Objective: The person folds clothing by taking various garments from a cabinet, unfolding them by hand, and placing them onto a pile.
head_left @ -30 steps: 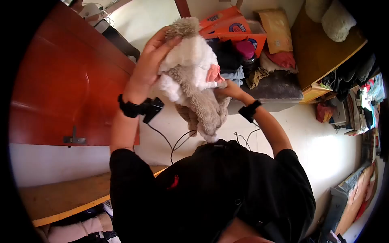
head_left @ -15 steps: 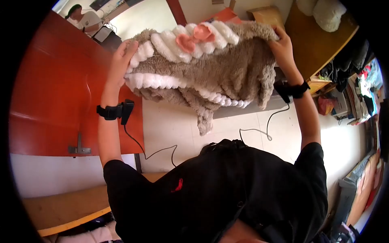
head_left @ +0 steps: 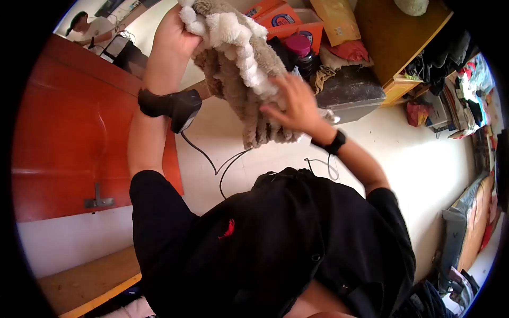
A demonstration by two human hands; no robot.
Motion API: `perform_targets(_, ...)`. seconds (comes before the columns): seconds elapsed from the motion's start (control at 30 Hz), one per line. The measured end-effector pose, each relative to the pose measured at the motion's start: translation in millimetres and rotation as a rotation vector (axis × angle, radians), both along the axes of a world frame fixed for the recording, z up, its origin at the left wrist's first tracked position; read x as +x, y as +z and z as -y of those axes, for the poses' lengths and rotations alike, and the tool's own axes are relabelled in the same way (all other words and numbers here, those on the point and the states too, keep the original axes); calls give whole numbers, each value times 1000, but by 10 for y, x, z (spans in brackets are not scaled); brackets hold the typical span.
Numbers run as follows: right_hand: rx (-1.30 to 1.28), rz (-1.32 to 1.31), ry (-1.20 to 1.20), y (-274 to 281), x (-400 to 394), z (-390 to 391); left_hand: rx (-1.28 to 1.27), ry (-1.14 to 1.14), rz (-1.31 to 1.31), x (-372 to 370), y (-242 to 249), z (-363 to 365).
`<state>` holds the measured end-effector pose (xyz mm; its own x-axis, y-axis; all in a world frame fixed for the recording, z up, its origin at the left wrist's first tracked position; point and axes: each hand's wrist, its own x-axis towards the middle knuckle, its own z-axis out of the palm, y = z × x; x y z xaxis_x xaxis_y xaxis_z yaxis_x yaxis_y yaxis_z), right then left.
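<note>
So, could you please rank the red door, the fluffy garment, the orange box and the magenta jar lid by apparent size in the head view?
1. red door
2. fluffy garment, though it is nearer the camera
3. orange box, partly hidden
4. magenta jar lid

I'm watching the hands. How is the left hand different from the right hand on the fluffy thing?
The left hand is raised high and shut on the top of the fluffy garment; the right hand is lower, fingers spread open against its side. Both touch it and both wrists wear black bands.
</note>
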<state>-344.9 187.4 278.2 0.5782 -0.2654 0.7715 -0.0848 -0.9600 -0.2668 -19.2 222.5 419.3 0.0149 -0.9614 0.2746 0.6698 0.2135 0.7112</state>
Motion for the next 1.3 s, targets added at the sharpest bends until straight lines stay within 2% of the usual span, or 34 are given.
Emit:
perform_targets(0.03,176,-69,-4,-250,14,-118,92,459,80,-290,94,4)
perform_targets(0.1,545,-242,-6,-1033,86,-120,55,393,129,-280,136,25)
perform_targets(0.17,861,-369,-128,-1688,78,-49,-38,270,217,-135,161,-57)
perform_targets(0.23,880,-623,-145,-2135,-22,261,-111,172,286,11,225,-171)
perform_targets(0.27,842,-573,-196,-2100,-124,346,-135,137,311,66,264,-239)
perform_targets(0.37,747,-407,-270,-1946,-521,841,219,1028,250,152,448,-724)
perform_targets(0.4,780,-362,-329,-1842,-601,965,158,1050,366,659,312,-924)
perform_targets(0.43,812,-318,-388,-1740,-665,1063,200,1261,553,201,337,-1001)
perform_targets(0.53,709,-81,-385,-1494,-737,1330,277,1326,651,728,106,-1553)
perform_targets(0.6,589,45,-349,-1111,-717,1372,269,1402,526,547,110,-1676)
perform_targets(0.63,522,88,-357,-892,-690,1364,226,1425,357,261,157,-1636)
perform_targets(0.67,443,136,-337,-747,-659,1393,157,1319,365,571,3,-1828)
perform_targets(0.7,365,183,-315,-601,-625,1443,159,1317,366,435,-70,-1731)
perform_targets(0.77,304,263,-229,-165,-543,1371,395,1756,864,51,-246,-1538)
perform_targets(0.8,247,342,-140,32,-495,1296,418,1771,1609,161,-402,-1569)
perform_targets(0.83,248,345,-140,195,-446,1211,64,1662,2186,-27,-566,-1462)
perform_targets(0.87,183,363,-20,348,-377,1110,205,1355,2494,-589,-508,-1277)
perform_targets(0.9,116,379,101,459,-290,991,100,1156,2403,-804,-672,-1132)
perform_targets(0.93,86,350,197,538,-196,855,-60,977,2182,-904,-858,-967)
perform_targets(0.97,56,320,291,605,-105,714,-87,862,2080,-1138,-910,-830)
perform_targets(1.03,-61,164,355,632,45,466,-81,561,1618,-1512,-924,-488)
perform_targets(1.07,-96,190,454,681,76,319,-204,434,1597,-1558,-973,-416)
perform_targets(1.1,-207,220,462,689,106,224,-238,365,1553,-1586,-1003,-345)
perform_targets(1.17,-171,185,526,734,52,156,-262,291,1458,-1690,-1067,-255)
perform_targets(1.23,-75,96,468,857,-173,165,-246,271,1374,-1780,-1152,-236)
perform_targets(1.3,21,30,351,919,-380,202,-110,220,1181,-1905,-1152,-219)
